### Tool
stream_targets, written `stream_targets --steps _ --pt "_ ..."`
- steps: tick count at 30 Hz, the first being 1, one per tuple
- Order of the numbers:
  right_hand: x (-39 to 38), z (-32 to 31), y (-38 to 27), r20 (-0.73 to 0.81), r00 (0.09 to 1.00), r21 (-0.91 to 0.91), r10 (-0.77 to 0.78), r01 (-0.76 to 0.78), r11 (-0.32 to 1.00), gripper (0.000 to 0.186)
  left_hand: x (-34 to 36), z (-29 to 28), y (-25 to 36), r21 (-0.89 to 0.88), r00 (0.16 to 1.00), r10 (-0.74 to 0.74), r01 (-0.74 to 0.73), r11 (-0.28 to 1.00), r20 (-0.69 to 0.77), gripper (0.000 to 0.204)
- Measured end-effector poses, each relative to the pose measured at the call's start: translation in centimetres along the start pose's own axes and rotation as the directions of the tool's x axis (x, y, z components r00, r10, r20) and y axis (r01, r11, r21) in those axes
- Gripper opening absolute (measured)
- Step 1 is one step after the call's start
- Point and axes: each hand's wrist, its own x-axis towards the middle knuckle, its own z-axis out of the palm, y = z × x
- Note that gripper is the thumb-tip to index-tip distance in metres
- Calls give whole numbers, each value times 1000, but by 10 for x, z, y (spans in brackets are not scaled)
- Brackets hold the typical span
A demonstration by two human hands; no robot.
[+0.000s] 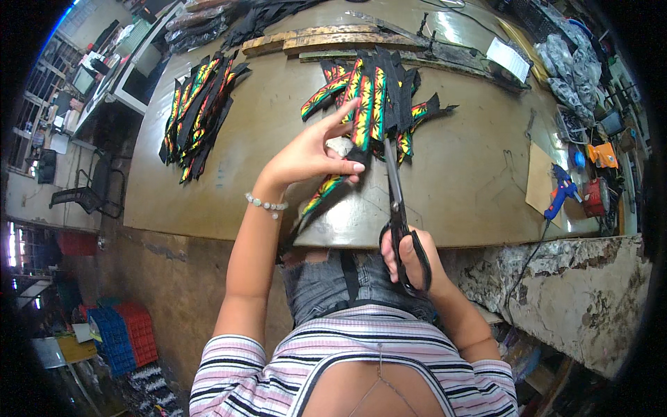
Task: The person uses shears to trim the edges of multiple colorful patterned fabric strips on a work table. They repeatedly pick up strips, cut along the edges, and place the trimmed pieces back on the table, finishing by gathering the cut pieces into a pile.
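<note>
My left hand (321, 144) is pinched on a strap (362, 125) with a red, yellow and green leaf pattern and black ends. Its lower part hangs from the fingers toward the table's near edge. In my right hand (419, 256) are long black-handled scissors (394, 198), pointing away from me. Their blade tips lie just right of the held strap; whether they touch fabric I cannot tell. Beyond them spreads a pile of similar patterned and black straps (397, 97). Something whitish (340, 146) shows under my left palm, mostly hidden.
Another bundle of straps (201, 115) lies at the table's left. Wooden bars (333, 43) cross the back of the table (257, 201). At right are a blue glue gun (560, 194) with a trailing cord, brown card (542, 174) and clear plastic bags (573, 69). A black chair (87, 194) stands far left.
</note>
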Motion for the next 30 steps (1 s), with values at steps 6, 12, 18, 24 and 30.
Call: stream_targets --steps 6,12,18,24,30 --pt "22 43 18 20 999 -135 -51 53 989 33 -92 32 7 426 937 214 -80 901 -276 95" --pt "59 104 -34 135 974 26 -182 180 983 28 -126 40 33 374 604 569 -430 822 -558 48" --pt "89 60 -115 -35 764 191 -644 638 746 23 -125 8 69 583 901 432 -332 741 -36 12" --pt "64 20 -84 234 920 -17 -314 327 945 54 -94 -2 83 338 886 442 -377 862 -138 47" --pt "26 -3 -66 302 945 -452 -123 256 855 88 -65 5 85 245 971 239 -227 943 -20 75"
